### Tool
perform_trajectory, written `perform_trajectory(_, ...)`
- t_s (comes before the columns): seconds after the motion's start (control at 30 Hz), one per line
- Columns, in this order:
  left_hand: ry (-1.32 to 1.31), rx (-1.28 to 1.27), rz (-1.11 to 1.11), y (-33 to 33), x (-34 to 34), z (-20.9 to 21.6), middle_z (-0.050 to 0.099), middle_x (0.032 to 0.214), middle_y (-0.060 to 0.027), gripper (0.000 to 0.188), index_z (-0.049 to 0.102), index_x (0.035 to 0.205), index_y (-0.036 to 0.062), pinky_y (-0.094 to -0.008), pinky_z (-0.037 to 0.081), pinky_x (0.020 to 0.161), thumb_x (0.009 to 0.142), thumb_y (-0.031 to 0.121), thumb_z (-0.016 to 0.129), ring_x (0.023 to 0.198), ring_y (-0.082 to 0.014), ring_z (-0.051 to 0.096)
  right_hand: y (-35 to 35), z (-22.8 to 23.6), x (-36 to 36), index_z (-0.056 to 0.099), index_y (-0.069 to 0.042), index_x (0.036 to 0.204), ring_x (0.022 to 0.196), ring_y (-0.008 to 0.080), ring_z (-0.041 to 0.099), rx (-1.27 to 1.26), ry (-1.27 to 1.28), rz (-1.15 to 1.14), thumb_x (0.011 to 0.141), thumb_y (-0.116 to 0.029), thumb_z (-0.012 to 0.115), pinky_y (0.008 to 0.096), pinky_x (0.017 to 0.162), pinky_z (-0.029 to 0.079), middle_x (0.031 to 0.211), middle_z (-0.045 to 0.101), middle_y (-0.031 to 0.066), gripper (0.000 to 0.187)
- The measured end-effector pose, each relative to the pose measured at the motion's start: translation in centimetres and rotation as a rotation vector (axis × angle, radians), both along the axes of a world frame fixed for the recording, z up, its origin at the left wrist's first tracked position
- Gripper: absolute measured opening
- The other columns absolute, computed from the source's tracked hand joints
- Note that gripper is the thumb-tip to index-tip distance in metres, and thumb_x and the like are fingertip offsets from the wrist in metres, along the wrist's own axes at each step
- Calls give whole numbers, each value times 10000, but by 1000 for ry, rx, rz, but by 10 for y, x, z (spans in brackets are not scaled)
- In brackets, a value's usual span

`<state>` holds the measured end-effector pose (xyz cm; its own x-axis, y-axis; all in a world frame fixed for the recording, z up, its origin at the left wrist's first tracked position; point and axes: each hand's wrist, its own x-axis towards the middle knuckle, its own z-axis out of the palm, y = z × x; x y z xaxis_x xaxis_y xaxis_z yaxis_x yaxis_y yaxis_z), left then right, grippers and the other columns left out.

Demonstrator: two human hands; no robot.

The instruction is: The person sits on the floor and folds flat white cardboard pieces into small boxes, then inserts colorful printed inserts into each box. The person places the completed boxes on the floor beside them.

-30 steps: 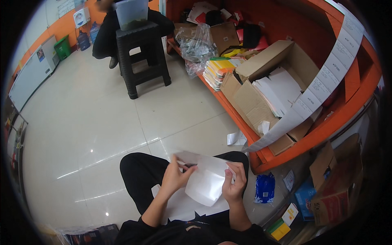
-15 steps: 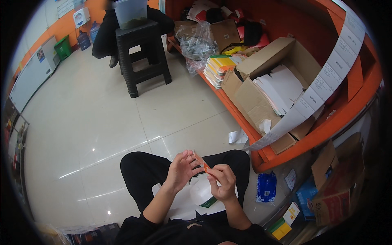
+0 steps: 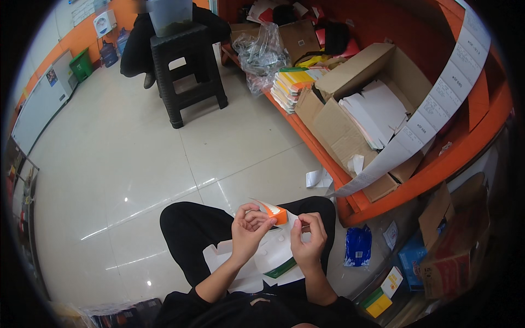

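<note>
Two bare hands meet over the person's lap, sharing one folded card (image 3: 279, 216). The left hand (image 3: 249, 234) has its thumb against the orange panel and its other fingers curled behind; the right hand (image 3: 308, 240) pinches the white edge between thumb and fingers. The gap between fingers is narrow on both.

The folded card is thin and bent out of flat — one small panel bright orange, a white wavy pattern beside it, the rest plain white. It is tilted, raised above the lap between the two hands. Just below it lies one green-edged card (image 3: 274, 257), white with a dark green curved strip, on top of flat white card (image 3: 246, 276); how many sheets that is, I cannot tell.

Around them: one blue packet (image 3: 358, 246) on the floor, one black stool (image 3: 180, 45) carrying one clear tub (image 3: 171, 17), two blue water bottles — one darker (image 3: 109, 53), one paler — and one green bin (image 3: 82, 64). On the orange shelf (image 3: 318, 148) one open cardboard box (image 3: 342, 134) holds a white stack (image 3: 374, 112), and one long label strip (image 3: 418, 131) slants across.
</note>
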<state>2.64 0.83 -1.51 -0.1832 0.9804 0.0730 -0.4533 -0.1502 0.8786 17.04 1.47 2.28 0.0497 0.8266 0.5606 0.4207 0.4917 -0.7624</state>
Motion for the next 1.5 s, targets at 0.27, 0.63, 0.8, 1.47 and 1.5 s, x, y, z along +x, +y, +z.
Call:
perform_trajectory(0.27, 50, 90, 94, -11, 17, 20, 669, 883, -128, 397, 333, 888, 86, -261, 528, 816, 822, -85, 685, 888, -171, 679, -8, 3, 1, 581, 38, 908, 688, 203, 588, 21, 48, 48, 840, 43, 596, 275, 591, 488, 852, 589, 122, 70)
perform_trajectory(0.63, -138, -120, -100, -8, 14, 12, 653, 911, -72, 229, 491, 1023, 20, -226, 501, 817, 875, -8, 663, 859, -107, 630, -3, -25, 0, 560, 38, 960, 770, 216, 579, -102, 136, 25, 891, -7, 579, 303, 669, 480, 878, 568, 130, 84)
perform_trajectory(0.8, 77, -2, -20, -7, 17, 3, 610, 963, -61, 200, 542, 1057, -8, -246, 490, 835, 889, 5, 649, 898, -110, 607, -3, -20, 1, 580, 38, 929, 789, 159, 576, -115, 72, 39, 899, -20, 607, 251, 718, 478, 885, 547, 90, 71)
perform_trajectory(1.47, 95, -20, -101, -7, 9, -4, 697, 934, -97, 150, 645, 990, -34, -262, 511, 851, 851, -3, 693, 904, -134, 657, -9, -18, 9, 658, 41, 888, 819, 123, 614, -279, 453, 203, 847, 1, 692, 245, 760, 505, 884, 623, 83, 67)
perform_trajectory(1.5, 48, -28, -132, -8, 10, 0, 698, 931, -98, 147, 644, 989, -36, -260, 514, 852, 853, -7, 690, 903, -137, 661, -9, -19, 9, 659, 41, 887, 817, 122, 613, -259, 438, 198, 845, 5, 691, 245, 757, 505, 883, 624, 84, 64)
